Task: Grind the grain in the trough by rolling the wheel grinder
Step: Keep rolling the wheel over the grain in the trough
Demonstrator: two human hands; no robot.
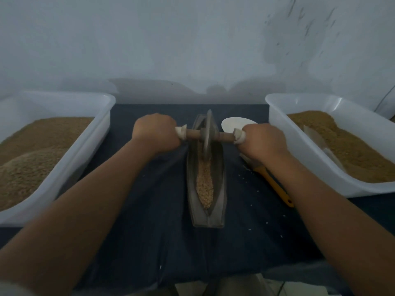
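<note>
Fingers of left hand (155,133) curled tight round the pale-wrapped left end of a brown wooden axle (193,134), knuckles up. Fingers of right hand (264,141) clamped the same way on the wrapped right end. Both forearms stretched out from the near edge.

Between the hands, a grey metal wheel grinder (207,133), upright on the axle, rim down in the far half of a long dark grey boat-shaped trough (219,201). Tan crushed grain (204,184) along the trough's groove, from the wheel towards the near tip. Trough lying lengthwise, near to far, on a dark blue cloth (149,199), with a few stray pale grains scattered to its right.

Just beyond the right hand, a white oval dish (234,123). Under the right wrist, a yellow-handled tool (275,186) on the cloth.

Far left, a white plastic tub (96,142) heaped with brown grain. Far right, a second white plastic tub (284,144) with brown grain and a pale scoop (316,137) resting in it.
</note>
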